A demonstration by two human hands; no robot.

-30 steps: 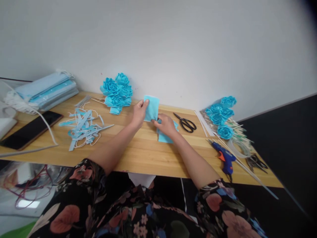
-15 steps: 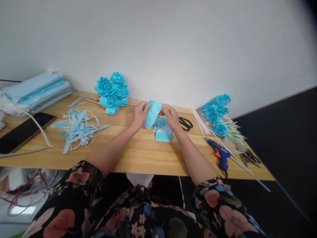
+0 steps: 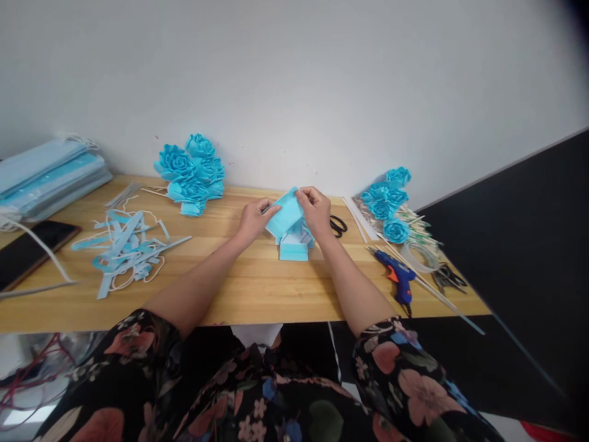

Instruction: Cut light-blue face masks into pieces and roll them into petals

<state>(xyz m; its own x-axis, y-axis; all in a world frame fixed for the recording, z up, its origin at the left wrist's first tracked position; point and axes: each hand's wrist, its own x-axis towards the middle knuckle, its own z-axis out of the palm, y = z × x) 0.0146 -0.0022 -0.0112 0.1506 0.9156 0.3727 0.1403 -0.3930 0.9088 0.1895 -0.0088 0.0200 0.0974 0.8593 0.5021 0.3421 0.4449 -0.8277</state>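
Note:
A light-blue rectangle of mask fabric [image 3: 286,212] is held tilted above the table between my two hands. My left hand [image 3: 256,220] pinches its lower left end, thumb on top. At its upper right corner my right hand [image 3: 315,207] has thumb and fingertips closed on the fabric. Below it on the wood lie more cut mask pieces [image 3: 294,250], light blue and white, partly covered by the held piece. Just right of my right hand are the black handles of scissors [image 3: 339,226]; the blades are hidden.
Blue fabric flowers [image 3: 193,175] stand back left, more flowers [image 3: 386,195] back right. Scraps and ear loops [image 3: 131,248], a phone [image 3: 41,245] and stacked masks [image 3: 50,175] lie left. A blue glue gun [image 3: 396,276], clear tape roll [image 3: 421,258] and pliers [image 3: 448,278] lie right.
The fabric piece has turned from nearly upright to a flatter slant. My right hand has shifted to grip its upper corner, and my left stays on the other end. The camera view has shifted slightly.

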